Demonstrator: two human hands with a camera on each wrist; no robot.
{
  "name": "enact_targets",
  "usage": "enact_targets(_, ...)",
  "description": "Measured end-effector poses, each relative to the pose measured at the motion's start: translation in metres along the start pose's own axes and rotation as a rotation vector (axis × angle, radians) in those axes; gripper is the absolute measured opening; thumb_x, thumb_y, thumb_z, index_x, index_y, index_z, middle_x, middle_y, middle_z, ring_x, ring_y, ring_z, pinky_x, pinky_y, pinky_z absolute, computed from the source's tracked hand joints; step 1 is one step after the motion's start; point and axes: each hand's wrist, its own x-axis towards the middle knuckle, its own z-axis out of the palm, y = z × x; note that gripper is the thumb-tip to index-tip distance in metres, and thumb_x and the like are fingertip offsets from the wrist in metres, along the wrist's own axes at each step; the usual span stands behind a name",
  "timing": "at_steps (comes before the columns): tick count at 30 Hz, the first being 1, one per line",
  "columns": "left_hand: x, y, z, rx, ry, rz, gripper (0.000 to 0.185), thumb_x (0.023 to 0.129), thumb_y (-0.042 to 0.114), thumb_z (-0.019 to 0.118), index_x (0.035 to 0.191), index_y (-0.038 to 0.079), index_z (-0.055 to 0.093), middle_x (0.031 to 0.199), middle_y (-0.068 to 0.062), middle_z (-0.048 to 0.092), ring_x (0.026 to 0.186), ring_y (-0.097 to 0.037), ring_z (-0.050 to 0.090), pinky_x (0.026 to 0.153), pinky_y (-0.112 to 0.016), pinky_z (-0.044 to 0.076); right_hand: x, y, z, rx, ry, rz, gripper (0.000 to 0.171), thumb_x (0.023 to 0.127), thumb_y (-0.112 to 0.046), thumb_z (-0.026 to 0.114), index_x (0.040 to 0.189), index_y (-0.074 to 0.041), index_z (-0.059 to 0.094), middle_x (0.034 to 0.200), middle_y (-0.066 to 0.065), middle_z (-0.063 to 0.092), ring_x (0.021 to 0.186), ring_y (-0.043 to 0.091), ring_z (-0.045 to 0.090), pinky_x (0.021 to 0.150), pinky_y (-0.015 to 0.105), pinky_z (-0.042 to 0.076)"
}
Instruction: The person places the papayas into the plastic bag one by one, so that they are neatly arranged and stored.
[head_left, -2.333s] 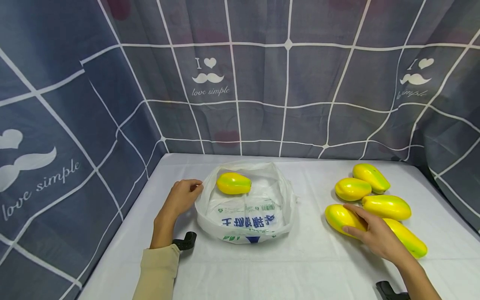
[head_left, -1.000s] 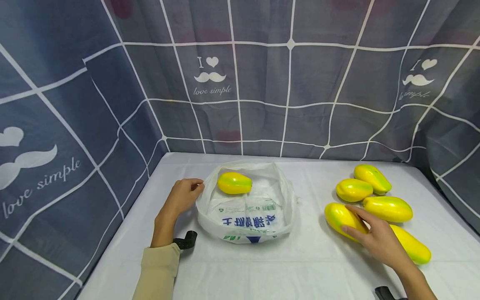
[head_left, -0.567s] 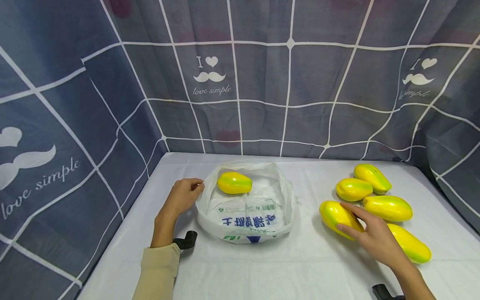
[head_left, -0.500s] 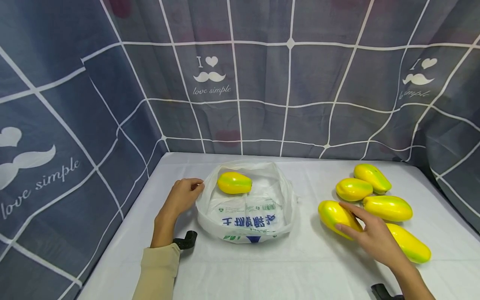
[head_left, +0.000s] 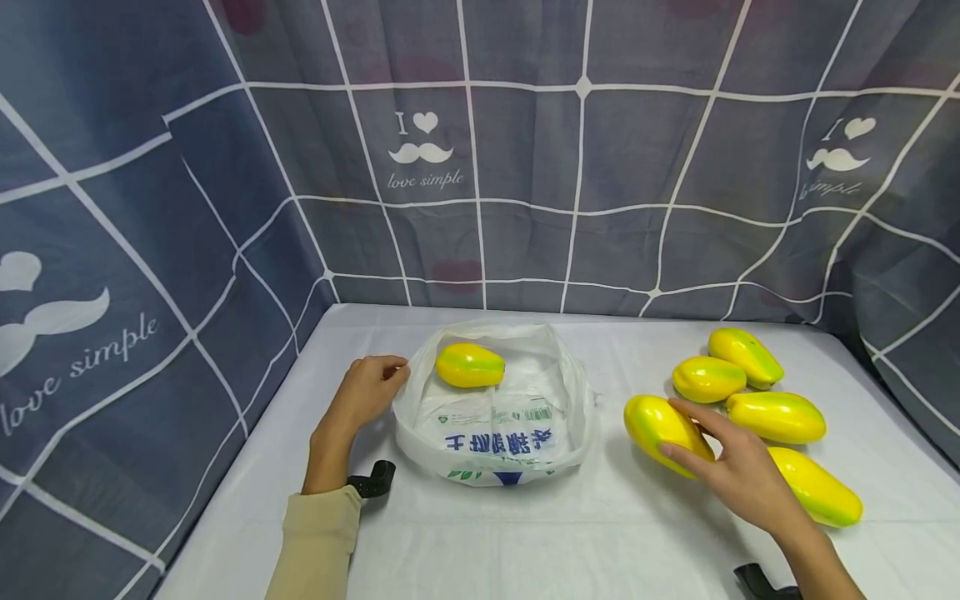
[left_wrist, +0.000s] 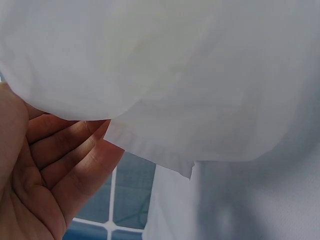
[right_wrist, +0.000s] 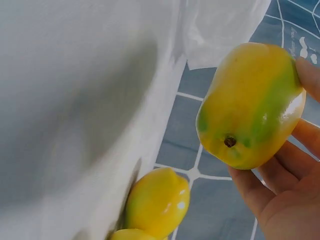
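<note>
My right hand (head_left: pixel 742 471) grips a yellow papaya (head_left: pixel 663 433) with green streaks, thumb on the near side and fingers on the far side. In the right wrist view this papaya (right_wrist: pixel 250 110) is lifted off the table, its shadow falling on the cloth. My left hand (head_left: pixel 366 392) pinches the left rim of a white plastic bag (head_left: pixel 491 475) with blue printing. The left wrist view has the bag's thin film (left_wrist: pixel 165 100) hanging over the fingertips of the left hand (left_wrist: pixel 60 165). Inside the open bag lies another papaya (head_left: pixel 469 365), toward the back left.
Several more papayas lie at the right: one at the back (head_left: pixel 745 357), others beside it, and one behind the right wrist (head_left: pixel 817 487). White cloth (head_left: pixel 540 542) covers the table. A dark checked curtain (head_left: pixel 517 167) stands behind and at the left.
My right hand has raised the papaya and carried it a little left, away from the other papayas and nearer the bag. The left hand keeps its place at the rim.
</note>
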Motion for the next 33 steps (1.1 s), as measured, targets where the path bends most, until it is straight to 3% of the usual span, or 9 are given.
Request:
enact_targets(13,0.000,-0.002,0.000,0.010,0.007,0.019,0.036,0.100,0.022,0.055,0.127,0.000,0.065,0.112,-0.014,0.069,0.094,-0.025,0.062,0.085,-0.043,0.052,0.007,-0.013,-0.003,-0.023,0.043,-0.077,0.057,0.082,-0.023,0.082,0.132,-0.007,0.061,0.125,0.009,0.064,0.105,0.017,0.058,0.083,0.013,0.043)
enact_targets(22,0.000,-0.001,0.000,0.006,-0.004,0.000,0.037,0.100,0.023,0.055,0.127,0.000,0.065,0.112,-0.014,0.069,0.093,-0.025,0.062,0.084,-0.042,0.053,0.012,-0.026,0.001,0.055,0.049,-0.123,0.057,0.080,-0.019,0.083,0.132,-0.009,0.062,0.125,0.006,0.065,0.112,0.012,0.057,0.091,0.005,0.036)
enact_targets(26,0.000,-0.002,-0.001,0.006,0.001,-0.003,0.037,0.100,0.022,0.055,0.127,-0.001,0.065,0.111,-0.014,0.069,0.093,-0.025,0.062,0.083,-0.042,0.053,0.015,-0.034,0.002,0.121,0.034,-0.145,0.057,0.080,-0.014,0.083,0.133,-0.010,0.061,0.123,0.004,0.066,0.110,0.006,0.058,0.091,0.008,0.040)
enact_targets(33,0.001,-0.002,-0.001,0.002,-0.002,-0.014,0.037,0.100,0.022,0.055,0.128,-0.001,0.064,0.113,-0.015,0.069,0.094,-0.026,0.063,0.084,-0.042,0.053,0.020,-0.044,0.004,0.139,0.031,-0.181,0.060,0.080,-0.013,0.083,0.136,-0.012,0.060,0.123,0.004,0.066,0.108,0.012,0.060,0.092,0.011,0.041)
